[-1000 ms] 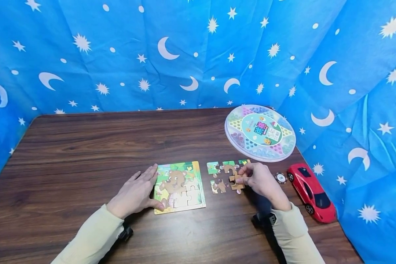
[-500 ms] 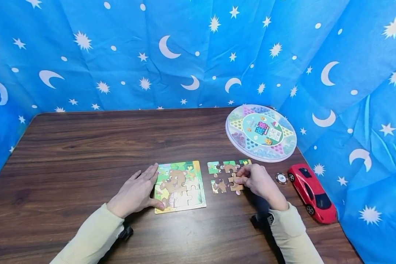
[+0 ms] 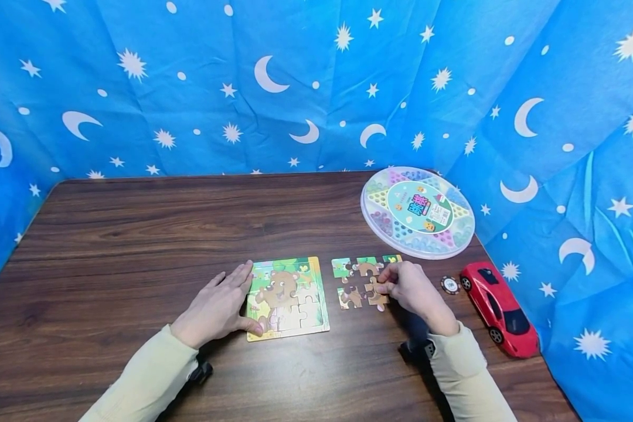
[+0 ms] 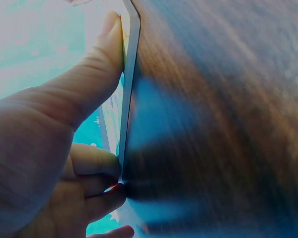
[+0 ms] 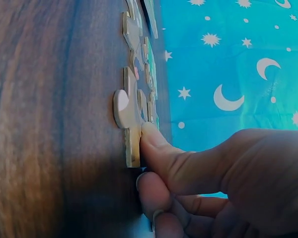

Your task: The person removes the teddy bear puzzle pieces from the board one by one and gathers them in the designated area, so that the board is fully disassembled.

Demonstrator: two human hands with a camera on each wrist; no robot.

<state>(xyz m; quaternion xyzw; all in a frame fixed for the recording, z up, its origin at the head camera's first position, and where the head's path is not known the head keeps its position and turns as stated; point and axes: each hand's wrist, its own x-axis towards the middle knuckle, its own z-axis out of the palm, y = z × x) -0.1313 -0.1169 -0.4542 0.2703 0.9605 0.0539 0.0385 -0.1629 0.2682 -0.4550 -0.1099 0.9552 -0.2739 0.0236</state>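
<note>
A bear jigsaw puzzle in a flat tray point(image 3: 324, 310) lies mid-table in the head view, with its right part pale and marked with piece outlines. My left hand point(image 3: 216, 308) rests along the tray's left edge, its fingers extended and the thumb on the near-left corner. To the right, my right hand point(image 3: 417, 293) pinches a brown puzzle piece point(image 3: 375, 299) at table level. In the right wrist view the thumb lies on that puzzle piece point(image 5: 132, 148), with the other fingers bent beside it. Several loose puzzle pieces point(image 3: 350, 298) lie around it, some partly covered by the hand.
A round Chinese checkers set point(image 3: 417, 212) lies at the back right. Right of my right hand are a poker chip point(image 3: 450, 285) and a red toy car point(image 3: 500, 310) near the table's right edge. A blue star-and-moon curtain point(image 3: 200, 88) hangs behind and beside the wooden table point(image 3: 158, 234).
The brown piece and my right hand have shifted slightly, and the piece sits straighter among the loose ones. Over the last half second almost nothing moves. My left hand stays on the tray.
</note>
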